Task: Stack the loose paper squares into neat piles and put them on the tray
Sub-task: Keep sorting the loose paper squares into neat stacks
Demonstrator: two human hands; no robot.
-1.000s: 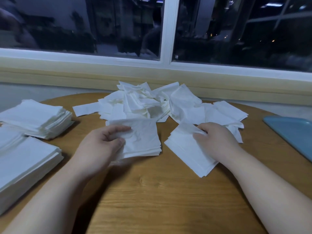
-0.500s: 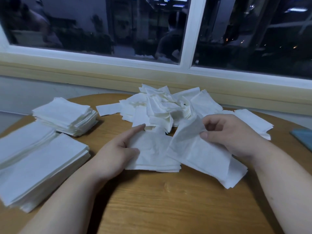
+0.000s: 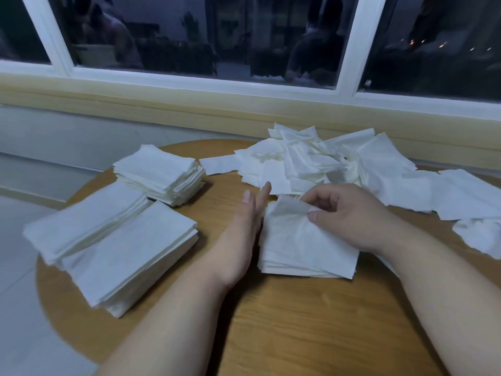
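Note:
A small pile of white paper squares (image 3: 298, 248) lies on the round wooden table (image 3: 284, 321) in front of me. My right hand (image 3: 349, 215) rests on the pile and pinches its top sheet at the far edge between thumb and fingers. My left hand (image 3: 244, 232) stands on edge with straight fingers against the pile's left side. A loose heap of unsorted squares (image 3: 320, 164) spreads behind the hands toward the window. The tray is out of view.
Neat stacks stand at the left: a square one (image 3: 160, 175) at the back and two larger ones (image 3: 81, 221) (image 3: 130, 256) near the table's left edge. More loose sheets (image 3: 469, 196) trail to the right. A windowsill and wall run close behind the table.
My right hand carried sheets leftward and laid them on the pile by my left hand. My left hand moved off the pile's top to its left side. The view turned left, losing the blue tray.

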